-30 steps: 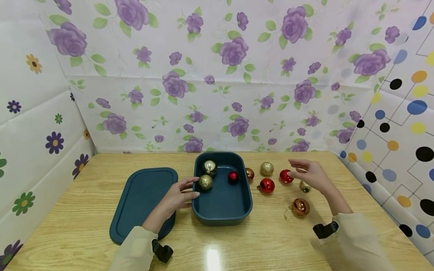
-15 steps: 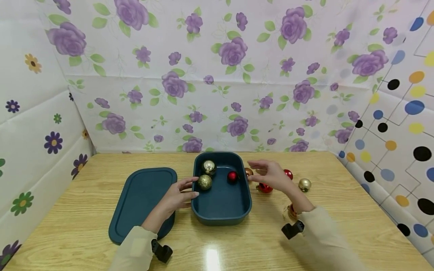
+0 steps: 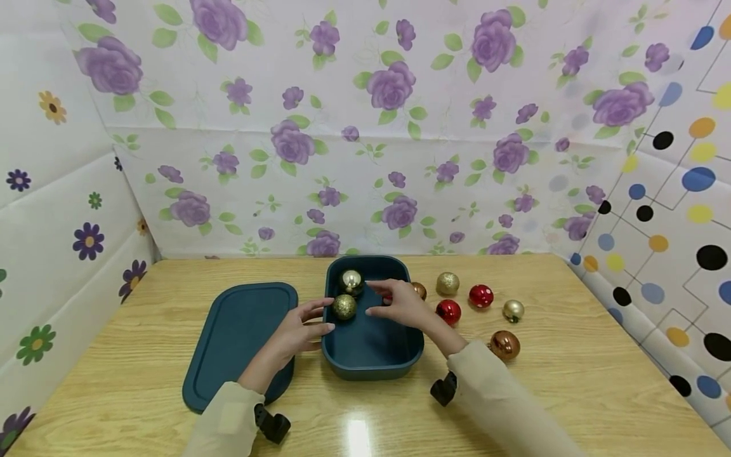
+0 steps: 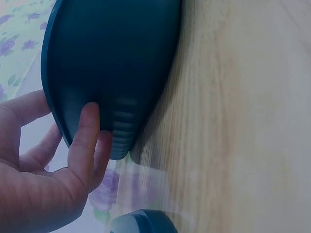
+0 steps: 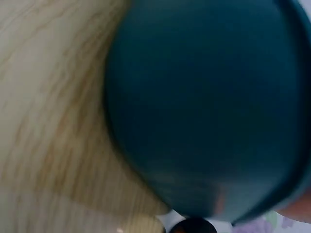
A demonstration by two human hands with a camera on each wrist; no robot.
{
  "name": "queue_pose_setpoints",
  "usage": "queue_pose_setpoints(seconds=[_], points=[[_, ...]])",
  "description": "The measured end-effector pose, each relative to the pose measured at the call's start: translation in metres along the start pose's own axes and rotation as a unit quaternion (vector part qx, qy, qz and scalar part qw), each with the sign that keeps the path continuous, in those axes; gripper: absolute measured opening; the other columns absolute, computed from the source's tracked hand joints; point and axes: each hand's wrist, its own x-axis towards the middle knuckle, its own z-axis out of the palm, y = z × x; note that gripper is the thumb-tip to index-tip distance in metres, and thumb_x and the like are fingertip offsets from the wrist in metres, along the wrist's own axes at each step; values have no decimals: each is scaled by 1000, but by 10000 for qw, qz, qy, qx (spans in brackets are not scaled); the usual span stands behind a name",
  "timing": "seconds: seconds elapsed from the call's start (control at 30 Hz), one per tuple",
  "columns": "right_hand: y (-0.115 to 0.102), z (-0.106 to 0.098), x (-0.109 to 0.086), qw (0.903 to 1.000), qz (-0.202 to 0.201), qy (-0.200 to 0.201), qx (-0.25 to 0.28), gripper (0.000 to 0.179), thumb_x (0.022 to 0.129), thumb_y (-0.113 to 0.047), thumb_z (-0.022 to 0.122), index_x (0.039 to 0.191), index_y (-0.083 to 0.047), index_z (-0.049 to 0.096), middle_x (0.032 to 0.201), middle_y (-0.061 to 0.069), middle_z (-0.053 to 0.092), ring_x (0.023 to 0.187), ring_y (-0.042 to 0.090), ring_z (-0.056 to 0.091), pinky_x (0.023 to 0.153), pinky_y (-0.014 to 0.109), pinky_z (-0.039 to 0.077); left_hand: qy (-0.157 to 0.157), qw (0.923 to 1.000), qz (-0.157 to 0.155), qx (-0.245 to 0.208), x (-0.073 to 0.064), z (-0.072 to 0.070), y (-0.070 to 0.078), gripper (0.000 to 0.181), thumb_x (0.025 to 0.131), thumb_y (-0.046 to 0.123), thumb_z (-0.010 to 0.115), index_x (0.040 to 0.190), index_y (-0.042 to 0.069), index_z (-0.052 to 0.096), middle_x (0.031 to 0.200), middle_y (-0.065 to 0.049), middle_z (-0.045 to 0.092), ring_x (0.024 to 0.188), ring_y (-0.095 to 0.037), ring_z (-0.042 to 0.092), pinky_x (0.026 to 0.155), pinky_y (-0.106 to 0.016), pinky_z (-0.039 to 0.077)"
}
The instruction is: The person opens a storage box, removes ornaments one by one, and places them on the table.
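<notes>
A dark teal box (image 3: 365, 352) stands on the table, holding a shiny gold bauble (image 3: 351, 280), a glittery gold bauble (image 3: 344, 307) and a small red bauble (image 3: 387, 299). Against the box's left wall rests my left hand (image 3: 297, 329); in the left wrist view its fingertips (image 4: 89, 114) touch the outer side. My right hand (image 3: 402, 304) reaches over the right rim into the box, thumb and fingers apart. Between them, the small red bauble is mostly hidden by the hand. The box's outer wall (image 5: 204, 107) fills the blurred right wrist view.
Left of the box lies its flat teal lid (image 3: 240, 343). On the right are a red bauble (image 3: 448, 311), a spotted red bauble (image 3: 481, 296), a glittery gold one (image 3: 448, 284), a pale gold one (image 3: 513, 310) and a copper one (image 3: 505, 346). Another copper bauble (image 3: 419, 291) sits beside the box.
My right hand has swept left from above the spotted red bauble, past the box's right rim, to the small red bauble inside. The left hand stays at the left wall.
</notes>
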Motion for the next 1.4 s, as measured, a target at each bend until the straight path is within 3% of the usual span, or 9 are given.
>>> queue_pose_setpoints(seconds=[0.27,0.43,0.5,0.63,0.73,0.87,1.03,1.3,1.4], points=[[-4,21,14,9981,281,-543,2,62,81,-21,71,133,0,45,124,19,53,102,27,58,76,29,51,-29,10000,-47,-23,0,-1,1,53,88,9,60,137,12,42,141,-24,29,115,-34,48,78,-43,50],[-3,30,19,9957,168,-911,-81,66,83,-21,69,137,1,38,102,21,57,70,27,57,57,26,43,-80,10000,-37,-33,0,-1,0,52,88,9,59,137,12,41,142,-24,29,116,-35,47,79,-44,50],[-4,33,20,9944,116,-1012,-264,67,84,-22,67,138,2,36,106,22,56,77,30,58,63,30,46,-88,10000,-35,-31,1,-1,0,52,88,8,59,137,12,42,141,-24,29,115,-35,48,80,-44,50],[-5,38,21,9917,122,-1211,-404,71,86,-26,64,141,2,29,134,22,43,116,31,48,91,41,42,-55,10000,-52,-31,1,-1,-2,51,89,7,58,137,12,42,141,-24,30,115,-34,48,79,-43,50],[-6,39,23,9917,134,-1234,-332,71,86,-25,64,141,2,28,138,20,38,120,30,45,94,41,40,-23,10000,-59,-50,1,-1,-3,50,89,6,57,136,12,42,140,-23,31,115,-34,47,78,-43,50],[-8,40,24,9926,-7,-1129,-453,60,85,-23,66,134,0,42,117,15,54,92,21,55,75,31,45,-51,9999,-44,-80,2,-1,-3,51,88,6,59,136,12,43,140,-22,32,114,-33,48,78,-43,50],[-9,42,24,9936,-191,-995,-500,45,82,-19,69,122,-3,55,95,5,58,67,9,49,61,22,41,-85,9999,-26,-92,2,-1,-3,52,87,7,60,136,12,42,140,-22,32,114,-33,49,78,-42,51],[-9,36,18,9962,-308,-788,-224,41,82,-16,70,119,-3,58,113,12,59,92,21,61,75,26,50,-83,9999,-31,-59,3,-1,-4,53,87,8,61,136,13,43,140,-21,33,110,-30,52,77,-42,50],[-8,31,13,9964,-323,-777,-68,41,82,-16,69,120,-3,57,115,12,58,91,21,62,75,25,50,-64,10000,-36,-35,2,-1,-4,53,87,8,61,137,13,42,140,-21,32,110,-30,52,78,-42,50]])
